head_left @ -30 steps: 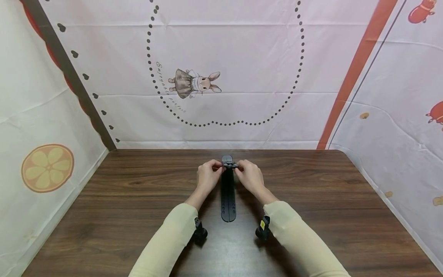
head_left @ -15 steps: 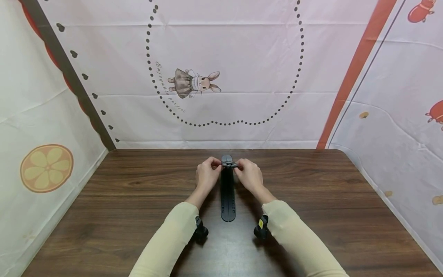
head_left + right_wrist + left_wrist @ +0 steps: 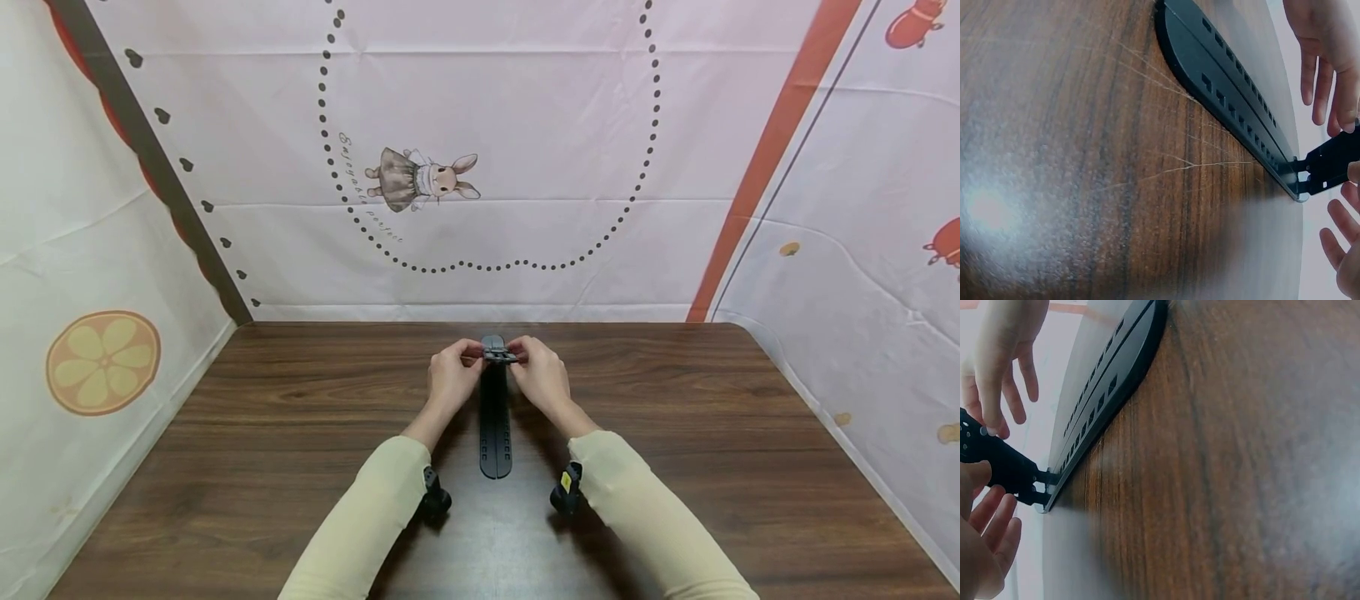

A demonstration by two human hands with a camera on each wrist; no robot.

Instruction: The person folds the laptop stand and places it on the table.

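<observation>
A black folding stand rests on the table. Its long slotted base points toward the person, and an upright plate rises from the base's far end. In the left wrist view, two narrow hinge arms join plate and base. At the plate's left edge, my left hand pinches it between thumb and fingertips. My right hand does likewise at the right edge, fingers near the top. Both wrist views show the other fingers loosely bent beside the plate.
The brown wood-grain table reaches back to a printed cloth wall. Cloth also hangs along the left and right sides. A small black wrist camera sits at each sleeve cuff, low over the table.
The right hand has shifted slightly up and away from the person, its index finger now higher at the plate's edge. The left hand and the base stay nearly where they were.
</observation>
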